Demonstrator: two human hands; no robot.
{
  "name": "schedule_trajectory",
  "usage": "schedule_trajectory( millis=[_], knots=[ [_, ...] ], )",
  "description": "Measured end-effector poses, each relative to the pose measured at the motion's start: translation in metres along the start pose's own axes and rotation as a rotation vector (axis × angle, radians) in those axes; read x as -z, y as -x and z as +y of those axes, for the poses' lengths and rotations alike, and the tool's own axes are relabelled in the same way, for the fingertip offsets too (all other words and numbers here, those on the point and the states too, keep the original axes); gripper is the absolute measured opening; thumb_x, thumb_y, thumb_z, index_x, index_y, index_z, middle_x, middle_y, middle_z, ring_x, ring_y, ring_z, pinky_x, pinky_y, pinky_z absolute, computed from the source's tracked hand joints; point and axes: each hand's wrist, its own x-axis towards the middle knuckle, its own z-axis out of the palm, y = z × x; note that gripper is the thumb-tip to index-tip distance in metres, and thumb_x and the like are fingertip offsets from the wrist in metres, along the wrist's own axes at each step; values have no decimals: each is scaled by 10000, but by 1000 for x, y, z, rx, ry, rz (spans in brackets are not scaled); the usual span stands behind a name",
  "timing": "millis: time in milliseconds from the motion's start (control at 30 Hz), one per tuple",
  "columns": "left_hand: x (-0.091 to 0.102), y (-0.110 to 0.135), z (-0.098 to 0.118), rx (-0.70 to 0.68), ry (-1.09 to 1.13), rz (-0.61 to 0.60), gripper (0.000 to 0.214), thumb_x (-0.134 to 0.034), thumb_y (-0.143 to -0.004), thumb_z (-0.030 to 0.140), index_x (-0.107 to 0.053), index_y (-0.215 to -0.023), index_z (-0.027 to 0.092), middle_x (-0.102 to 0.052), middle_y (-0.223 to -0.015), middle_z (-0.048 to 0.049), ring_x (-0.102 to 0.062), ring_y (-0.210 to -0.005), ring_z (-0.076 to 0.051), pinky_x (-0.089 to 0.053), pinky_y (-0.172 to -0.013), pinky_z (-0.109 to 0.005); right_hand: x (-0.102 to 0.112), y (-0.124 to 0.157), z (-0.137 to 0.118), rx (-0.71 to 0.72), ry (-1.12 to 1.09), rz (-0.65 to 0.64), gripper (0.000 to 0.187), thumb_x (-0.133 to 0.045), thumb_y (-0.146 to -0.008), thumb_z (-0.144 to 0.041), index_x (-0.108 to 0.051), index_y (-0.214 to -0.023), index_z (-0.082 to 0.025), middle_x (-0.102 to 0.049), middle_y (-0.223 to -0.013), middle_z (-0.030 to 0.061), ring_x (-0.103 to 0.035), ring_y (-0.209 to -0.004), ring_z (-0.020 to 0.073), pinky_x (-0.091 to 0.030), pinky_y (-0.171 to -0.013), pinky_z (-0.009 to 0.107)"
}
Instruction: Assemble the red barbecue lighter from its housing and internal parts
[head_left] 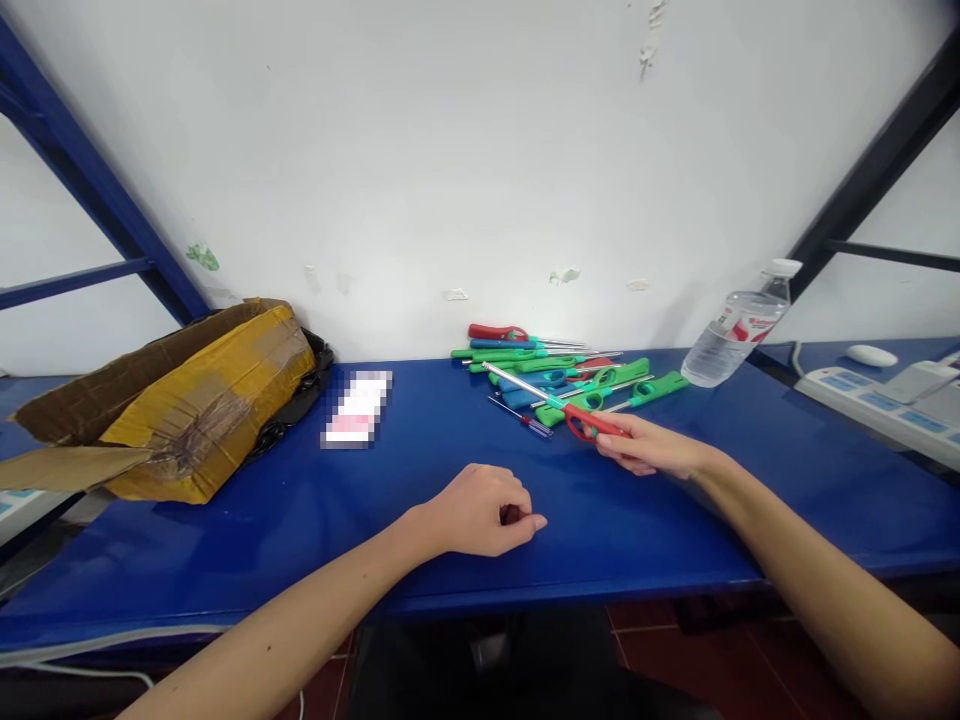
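My right hand (649, 446) is closed around the red handle of a long-necked lighter (592, 420), whose metal tube points up and left. Behind it, against the wall, lies a pile of similar lighters (525, 358) with green, blue and red handles. Just left of the held lighter, a small screwdriver (534, 426) with a clear purplish handle lies on the table. My left hand (486, 510) rests on the blue table (330, 540) near its front edge, fingers curled in a loose fist around a dark hollow, with no object showing in it.
An open cardboard box (217, 410) wrapped in yellow tape stands at the left, black plastic behind it. A blurred white and pink item (356, 410) lies beside it. A water bottle (739, 335) stands tilted in view at the right, near a white power strip (885, 410).
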Motion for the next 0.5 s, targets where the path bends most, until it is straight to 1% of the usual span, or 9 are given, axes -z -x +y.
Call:
schedule_trajectory(
  millis=[167,300,433,500],
  knots=[
    [-1,0,0,-2,-6,-6,340,-578,-903,318,-567,-598,167,-606,-584,0,-531,-584,-112,-409,-606,-239,1,-3,3,17,-9,-26,609,-628,-873,-563,-480,-1355,-222,-351,-661,-73,-262,-453,47,-240,-355,165],
    [-1,0,0,-13,-2,-2,336,-583,-899,320,-567,-600,167,-610,-584,1,-532,-581,-112,-405,-603,-237,3,-3,6,16,-17,-24,631,-623,-878,-564,-458,-1373,-210,-367,-678,-72,-271,-443,38,-228,-355,168],
    [-1,0,-1,-16,-4,-5,334,-584,-900,318,-564,-602,168,-609,-585,3,-533,-586,-113,-402,-603,-234,4,-2,8,18,-30,-6,661,-628,-895,-511,-382,-1450,-247,-394,-716,-62,-293,-455,35,-240,-367,167],
    [-1,-1,-1,-15,-7,-11,339,-578,-906,324,-566,-605,168,-612,-592,2,-536,-590,-113,-405,-610,-236,5,-1,8,25,-38,-6,670,-644,-893,-485,-369,-1466,-272,-412,-743,-52,-303,-468,36,-257,-375,166]
  ],
)
